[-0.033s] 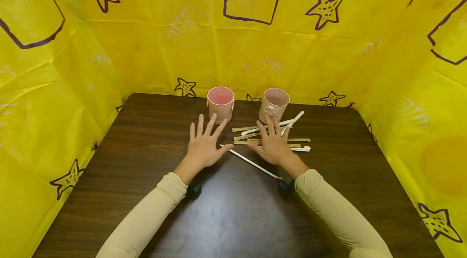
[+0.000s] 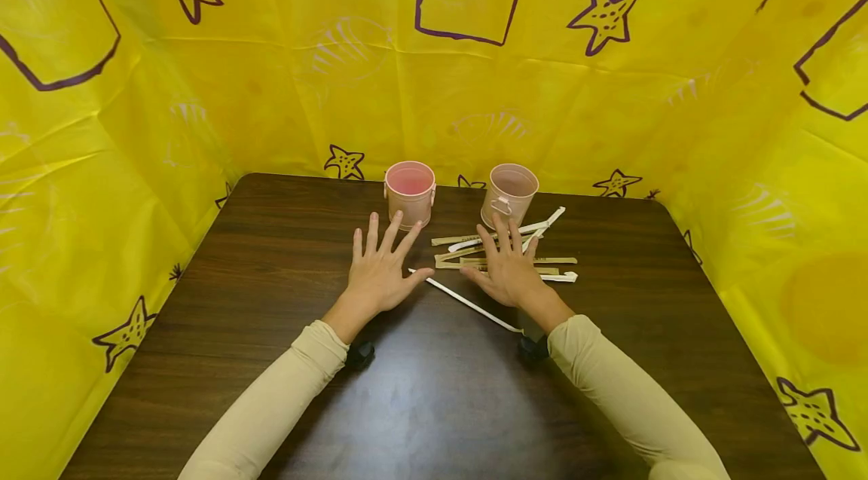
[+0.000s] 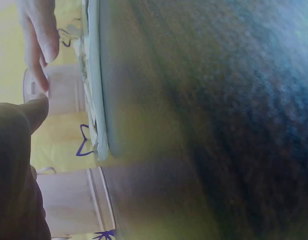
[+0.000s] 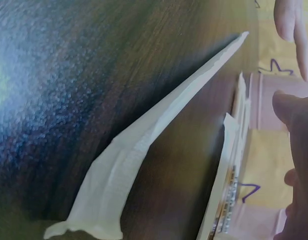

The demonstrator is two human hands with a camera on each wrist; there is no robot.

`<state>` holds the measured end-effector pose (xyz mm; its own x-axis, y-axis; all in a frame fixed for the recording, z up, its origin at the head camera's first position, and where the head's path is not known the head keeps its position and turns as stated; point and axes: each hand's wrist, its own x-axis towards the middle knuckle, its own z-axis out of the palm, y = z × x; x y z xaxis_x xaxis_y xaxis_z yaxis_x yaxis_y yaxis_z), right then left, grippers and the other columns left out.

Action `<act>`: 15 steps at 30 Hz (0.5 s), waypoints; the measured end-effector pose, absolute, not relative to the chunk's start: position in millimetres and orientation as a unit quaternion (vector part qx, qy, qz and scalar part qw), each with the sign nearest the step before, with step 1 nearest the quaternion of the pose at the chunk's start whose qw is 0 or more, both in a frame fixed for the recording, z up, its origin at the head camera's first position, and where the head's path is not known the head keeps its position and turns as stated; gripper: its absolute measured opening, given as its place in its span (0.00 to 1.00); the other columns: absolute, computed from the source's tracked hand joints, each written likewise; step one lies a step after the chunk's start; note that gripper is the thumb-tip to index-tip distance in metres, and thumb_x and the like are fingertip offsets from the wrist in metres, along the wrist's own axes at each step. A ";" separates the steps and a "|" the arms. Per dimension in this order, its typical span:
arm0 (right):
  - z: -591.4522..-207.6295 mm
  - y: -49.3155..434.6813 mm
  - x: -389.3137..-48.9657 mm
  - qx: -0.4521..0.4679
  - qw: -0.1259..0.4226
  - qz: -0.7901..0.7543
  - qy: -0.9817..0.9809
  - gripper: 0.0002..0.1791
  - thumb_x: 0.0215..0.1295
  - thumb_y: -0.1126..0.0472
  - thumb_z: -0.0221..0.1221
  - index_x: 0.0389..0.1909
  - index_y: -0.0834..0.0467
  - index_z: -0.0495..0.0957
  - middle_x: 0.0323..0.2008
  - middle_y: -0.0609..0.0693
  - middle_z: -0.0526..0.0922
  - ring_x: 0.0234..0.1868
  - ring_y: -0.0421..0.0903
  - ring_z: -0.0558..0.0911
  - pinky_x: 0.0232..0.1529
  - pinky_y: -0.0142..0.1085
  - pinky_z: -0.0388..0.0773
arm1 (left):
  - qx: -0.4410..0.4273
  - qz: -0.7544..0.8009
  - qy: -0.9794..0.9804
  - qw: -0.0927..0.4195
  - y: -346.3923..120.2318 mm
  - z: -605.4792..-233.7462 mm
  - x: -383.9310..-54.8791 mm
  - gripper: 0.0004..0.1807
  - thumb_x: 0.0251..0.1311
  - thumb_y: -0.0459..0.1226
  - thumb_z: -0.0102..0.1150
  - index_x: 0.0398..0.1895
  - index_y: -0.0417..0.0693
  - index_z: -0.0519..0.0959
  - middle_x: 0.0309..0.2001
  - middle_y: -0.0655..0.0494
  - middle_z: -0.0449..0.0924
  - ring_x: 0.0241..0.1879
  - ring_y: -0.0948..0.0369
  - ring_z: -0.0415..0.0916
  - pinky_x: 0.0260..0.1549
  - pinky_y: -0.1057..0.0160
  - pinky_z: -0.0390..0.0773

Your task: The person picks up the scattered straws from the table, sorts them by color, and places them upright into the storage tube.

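Note:
My left hand (image 2: 380,273) is spread with straight fingers, its fingertips in front of a small pink bucket (image 2: 410,207). The right hand (image 2: 508,269), spread too, overlaps a loose pile of paper-wrapped straws (image 2: 556,261), some tan and some white, and hides part of it. Behind those fingertips stands a second, paler pink bucket (image 2: 521,207) with a small side handle. One straw in a white wrapper (image 2: 468,303) lies slantwise between the hands, near the left thumb. In the right wrist view this wrapped straw (image 4: 158,120) has a crumpled, flattened near end.
Everything stands on a dark wood-grain table (image 2: 271,269) with rounded far corners. Yellow sheeting (image 2: 271,103) printed with starfish hangs close round its back and sides. A black wrist camera (image 2: 361,354) sits under the left cuff, another (image 2: 533,348) under the right.

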<state>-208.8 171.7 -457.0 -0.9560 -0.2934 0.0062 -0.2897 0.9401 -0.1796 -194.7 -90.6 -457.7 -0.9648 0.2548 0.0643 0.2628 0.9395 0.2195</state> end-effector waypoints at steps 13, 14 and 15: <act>-456.7 173.9 -205.3 -0.173 0.002 -0.098 0.980 0.48 0.70 0.31 0.53 0.81 0.53 0.51 0.83 0.59 0.42 0.82 0.65 0.44 0.73 0.75 0.41 | -0.136 -0.134 -0.980 0.056 -94.0 -450.9 -200.7 0.46 0.67 0.70 0.44 0.83 0.72 0.43 0.85 0.58 0.30 0.83 0.42 0.21 0.77 0.32 0.34; -456.8 174.2 -204.6 -0.178 -0.003 -0.101 0.979 0.47 0.70 0.32 0.55 0.80 0.53 0.52 0.82 0.59 0.44 0.82 0.65 0.46 0.74 0.74 0.43 | -0.135 -0.137 -0.979 0.061 -94.1 -449.6 -201.8 0.46 0.67 0.70 0.44 0.83 0.73 0.42 0.85 0.58 0.30 0.83 0.42 0.21 0.77 0.32 0.33; -456.9 174.4 -203.9 -0.184 -0.009 -0.103 0.978 0.47 0.69 0.33 0.56 0.80 0.53 0.54 0.81 0.60 0.46 0.81 0.65 0.48 0.74 0.73 0.45 | -0.135 -0.140 -0.979 0.065 -94.3 -448.2 -202.9 0.46 0.67 0.70 0.44 0.83 0.73 0.42 0.85 0.58 0.30 0.83 0.42 0.22 0.77 0.33 0.33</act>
<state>-203.9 174.4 -456.9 -0.9324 -0.3570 0.0563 -0.3609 0.9114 -0.1978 -202.9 -94.3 -448.2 -0.9550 0.2463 0.1654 0.2829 0.9240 0.2573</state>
